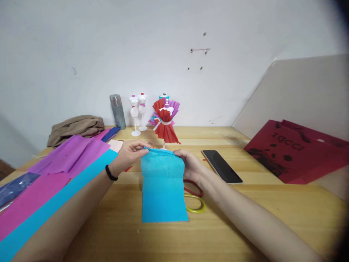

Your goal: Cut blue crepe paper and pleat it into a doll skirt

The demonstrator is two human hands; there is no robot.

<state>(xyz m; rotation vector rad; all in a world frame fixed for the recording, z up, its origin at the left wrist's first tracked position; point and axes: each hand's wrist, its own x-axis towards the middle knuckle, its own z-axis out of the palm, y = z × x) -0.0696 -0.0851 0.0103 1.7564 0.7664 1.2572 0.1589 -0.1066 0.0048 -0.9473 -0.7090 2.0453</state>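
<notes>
A sheet of blue crepe paper (164,200) hangs down toward the table, its top edge folded over. My left hand (131,156) pinches the top left corner of it, a black band on the wrist. At the top right corner, my right hand (192,163) grips the same sheet between thumb and fingers. Scissors with one red and one yellow handle loop (200,208) lie partly hidden behind the paper. Just beyond my hands stands a small mannequin in a red pleated paper dress (166,129), with purple pleats at its shoulder.
Two bare white mannequins (134,112) and a grey thermos (117,112) stand by the wall. Purple crepe paper (72,156), pink and blue strips and a brown cloth (76,129) cover the left side. A phone (221,166) and a red paper bag (297,153) are at right.
</notes>
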